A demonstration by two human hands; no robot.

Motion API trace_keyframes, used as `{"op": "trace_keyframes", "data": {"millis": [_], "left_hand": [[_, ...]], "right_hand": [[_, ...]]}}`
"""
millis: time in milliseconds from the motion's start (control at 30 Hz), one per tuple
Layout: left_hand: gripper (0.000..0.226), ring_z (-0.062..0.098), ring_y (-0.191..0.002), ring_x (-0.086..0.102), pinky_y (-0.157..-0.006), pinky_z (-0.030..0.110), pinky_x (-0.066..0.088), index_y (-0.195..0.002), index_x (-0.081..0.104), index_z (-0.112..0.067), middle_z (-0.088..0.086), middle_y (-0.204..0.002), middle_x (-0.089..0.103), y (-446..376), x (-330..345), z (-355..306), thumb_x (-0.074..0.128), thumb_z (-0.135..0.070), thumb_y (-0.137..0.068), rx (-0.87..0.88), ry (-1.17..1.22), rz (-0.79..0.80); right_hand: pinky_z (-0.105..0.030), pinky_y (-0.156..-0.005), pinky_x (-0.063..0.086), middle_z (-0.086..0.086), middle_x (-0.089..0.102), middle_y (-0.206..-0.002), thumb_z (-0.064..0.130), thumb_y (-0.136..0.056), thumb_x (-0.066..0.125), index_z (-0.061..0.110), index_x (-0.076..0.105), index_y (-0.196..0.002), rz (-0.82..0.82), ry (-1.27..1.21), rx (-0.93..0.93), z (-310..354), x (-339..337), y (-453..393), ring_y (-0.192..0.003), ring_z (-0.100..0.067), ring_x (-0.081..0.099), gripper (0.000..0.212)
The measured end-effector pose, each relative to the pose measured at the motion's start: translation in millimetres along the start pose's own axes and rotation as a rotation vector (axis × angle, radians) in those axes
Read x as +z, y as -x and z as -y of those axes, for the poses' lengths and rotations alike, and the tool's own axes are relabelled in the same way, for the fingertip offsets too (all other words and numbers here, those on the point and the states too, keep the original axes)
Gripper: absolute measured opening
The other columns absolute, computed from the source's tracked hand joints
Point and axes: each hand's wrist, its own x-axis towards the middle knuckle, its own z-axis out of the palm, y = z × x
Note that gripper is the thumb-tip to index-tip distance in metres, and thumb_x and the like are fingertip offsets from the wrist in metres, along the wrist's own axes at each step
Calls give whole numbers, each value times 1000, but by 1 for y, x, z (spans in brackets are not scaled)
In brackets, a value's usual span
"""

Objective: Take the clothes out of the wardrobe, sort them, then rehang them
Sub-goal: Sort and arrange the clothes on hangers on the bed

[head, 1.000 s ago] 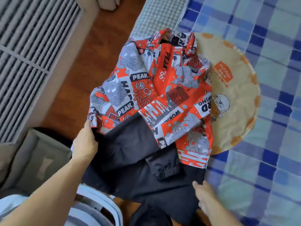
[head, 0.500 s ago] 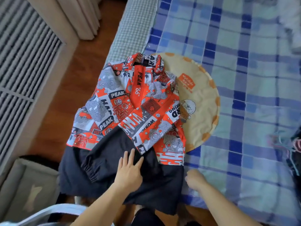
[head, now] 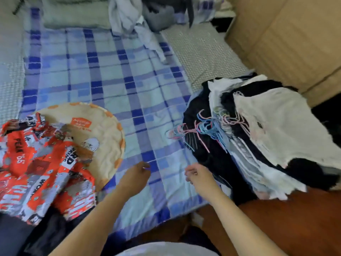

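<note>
Blue-checked bedsheet [head: 114, 74] lay under 2 loosely curled, empty hands: left hand [head: 135, 177], right hand [head: 200, 175]; best lift 1 garment from the clothes pile [head: 258, 137] by its hanger.

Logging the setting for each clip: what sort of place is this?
Most likely a bedroom at home. A bed with a blue plaid sheet fills the view, a pile of clothes on hangers lies on it, and folded bedding sits at the far end.
</note>
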Motion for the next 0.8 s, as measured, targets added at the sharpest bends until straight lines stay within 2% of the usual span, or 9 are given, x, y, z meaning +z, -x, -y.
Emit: {"op": "trace_keyframes", "data": {"millis": [100, 167, 267, 333, 400, 434, 567, 700, 800], "left_hand": [[20, 23, -79, 62, -66, 27, 46, -114, 64, -10, 7, -96, 66, -3, 79, -66, 53, -2, -99, -33, 324, 55], [16, 25, -76, 64, -65, 27, 44, -110, 65, -10, 13, -97, 69, 4, 128, -102, 52, -5, -101, -126, 501, 117], [15, 25, -79, 66, -66, 27, 45, -110, 65, -10, 12, -97, 69, 21, 175, -139, 53, -9, -101, -141, 477, 225], [16, 23, -77, 66, -66, 27, 45, -112, 66, -10, 10, -95, 70, 23, 192, -160, 54, -9, -101, -132, 453, 212], [16, 23, -74, 66, -66, 28, 44, -111, 66, -9, 9, -92, 69, 20, 197, -172, 53, -8, -101, -151, 442, 158], [16, 22, -73, 65, -66, 28, 44, -110, 66, -10, 8, -91, 69, 19, 199, -177, 53, -9, -101, -157, 419, 127], [15, 23, -75, 66, -70, 29, 46, -106, 68, -11, 8, -91, 71, 29, 202, -185, 54, -9, -100, -193, 396, 59], [15, 26, -78, 67, -73, 31, 47, -108, 68, -9, 12, -95, 72, 40, 199, -185, 58, -6, -98, -233, 447, 21], [28, 29, -79, 64, -70, 31, 46, -107, 67, -6, 14, -95, 70, 45, 195, -179, 71, -11, -79, -271, 499, 0]], "right_hand": [[-33, -71, 54, 4, 68, -81, 9, -95, 53, 26, 65, -84, -15, -11, 58, -75, -86, 10, -76, -17, 68, 23], [-35, -73, 53, 2, 70, -85, 10, -97, 51, 21, 66, -89, -55, -19, 142, -116, -143, 25, -78, -19, 67, 21], [-26, -69, 51, -8, 71, -90, 7, -99, 49, 10, 67, -89, -189, -113, 239, -152, -208, 46, -76, -20, 66, 20], [-27, -69, 54, -6, 71, -85, 6, -95, 50, 13, 67, -82, -237, -107, 229, -166, -238, 44, -73, -16, 65, 22], [-42, -78, 57, 0, 70, -79, 8, -93, 51, 20, 67, -81, -309, -128, 169, -170, -256, 29, -77, -20, 67, 23], [-43, -81, 57, 1, 70, -81, 9, -93, 51, 20, 67, -85, -345, -143, 135, -168, -264, 20, -79, -21, 67, 22], [-33, -84, 49, 0, 63, -102, 10, -98, 50, 17, 68, -103, -511, 16, -62, -141, -288, -24, -91, -18, 60, 20], [-39, -91, 48, -12, 55, -117, 14, -99, 51, 12, 64, -121, -445, 281, -101, -130, -295, -91, -106, -31, 56, 25], [-41, -90, 47, -17, 54, -119, 15, -96, 54, 12, 58, -124, -289, 406, -9, -145, -288, -123, -107, -39, 55, 28]]}}
